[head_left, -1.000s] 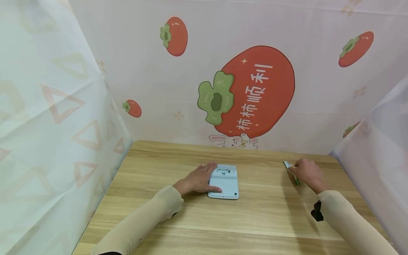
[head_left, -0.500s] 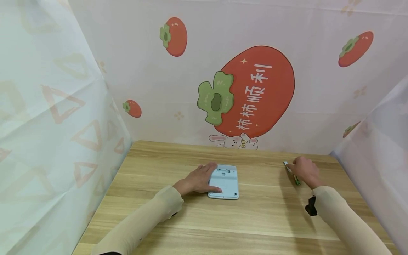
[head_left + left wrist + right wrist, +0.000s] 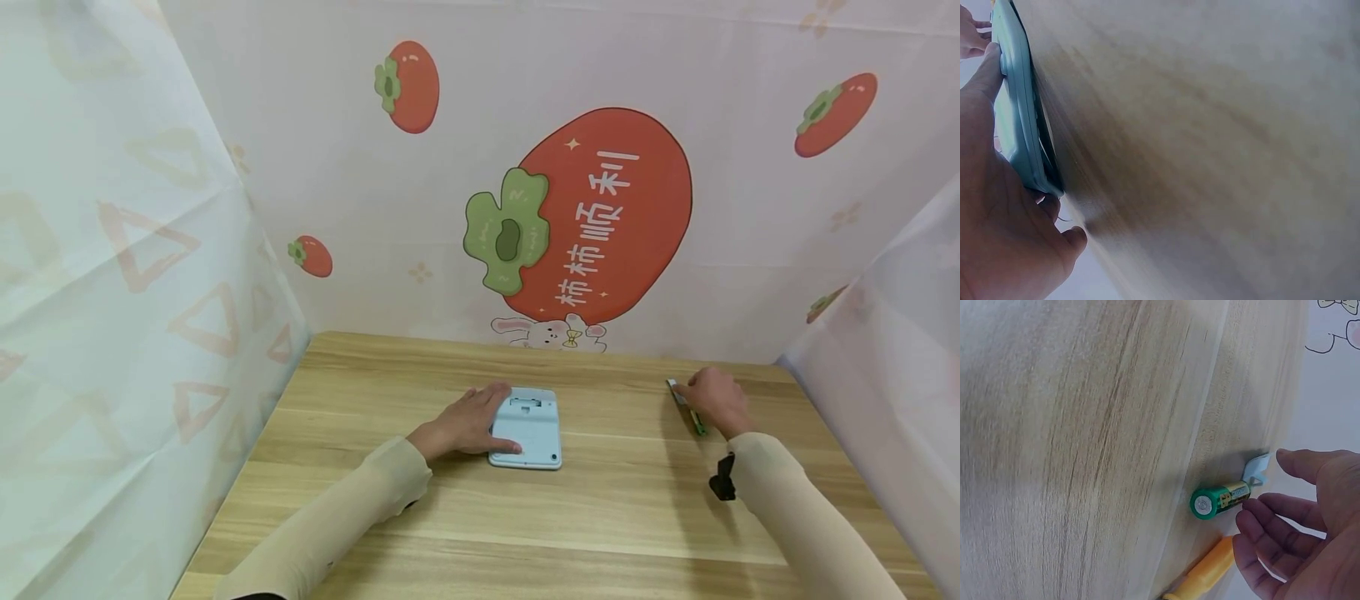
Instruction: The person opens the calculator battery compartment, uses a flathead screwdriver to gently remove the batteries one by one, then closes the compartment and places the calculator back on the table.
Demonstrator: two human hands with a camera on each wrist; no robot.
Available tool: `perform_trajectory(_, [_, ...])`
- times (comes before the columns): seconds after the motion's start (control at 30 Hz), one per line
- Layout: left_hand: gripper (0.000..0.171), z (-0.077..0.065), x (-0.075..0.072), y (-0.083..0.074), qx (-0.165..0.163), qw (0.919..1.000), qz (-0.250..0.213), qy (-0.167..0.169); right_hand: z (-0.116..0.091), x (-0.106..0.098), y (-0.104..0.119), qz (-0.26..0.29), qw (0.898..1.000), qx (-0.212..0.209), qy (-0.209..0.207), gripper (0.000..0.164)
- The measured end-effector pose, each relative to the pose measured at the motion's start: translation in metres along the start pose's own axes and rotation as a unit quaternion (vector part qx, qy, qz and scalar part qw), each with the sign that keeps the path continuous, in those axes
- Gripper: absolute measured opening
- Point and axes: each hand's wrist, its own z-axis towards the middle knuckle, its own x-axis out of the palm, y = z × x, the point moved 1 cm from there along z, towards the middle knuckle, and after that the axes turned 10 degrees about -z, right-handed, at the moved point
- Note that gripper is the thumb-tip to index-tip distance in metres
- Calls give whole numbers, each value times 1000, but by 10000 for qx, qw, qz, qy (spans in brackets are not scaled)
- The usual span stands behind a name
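Observation:
A light blue calculator-like device (image 3: 536, 429) lies on the table with its back up and an uncovered battery slot near its far end. My left hand (image 3: 467, 421) rests spread on its left side, thumb on the back, fingers at the far left corner. At the right, my right hand (image 3: 716, 402) hovers with loosely bent fingers over a small light blue cover (image 3: 1256, 469) and a green-and-gold battery (image 3: 1219, 500). In the right wrist view, thumb and fingers stand apart with nothing pinched between them; fingertip contact with the battery is hard to tell.
An orange rod-like thing (image 3: 1205, 572), perhaps a handle, lies beside the battery in the right wrist view; the right hand hides it in the head view. The wooden table (image 3: 420, 533) ends at a printed cloth backdrop (image 3: 360, 192), with cloth walls on both sides.
My right hand and forearm have shifted slightly left and away from me, bringing the fingers further over the cover. The left hand and the device have not visibly moved.

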Motion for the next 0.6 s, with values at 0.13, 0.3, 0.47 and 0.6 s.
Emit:
perform_trajectory(0.13, [113,0,-1,1,-29,10000,36,8,3,2,0,-16,10000,23,85,48])
perform_trajectory(0.3, [112,0,-1,1,-20,10000,21,-4,4,3,2,-30,9999,109,63,44])
perform_trajectory(0.47, [113,1,-1,1,-28,10000,-23,24,4,4,4,81,9998,148,-43,39])
perform_trajectory(0.6, [113,0,-1,1,-16,10000,-32,18,5,7,5,113,9997,185,-133,37])
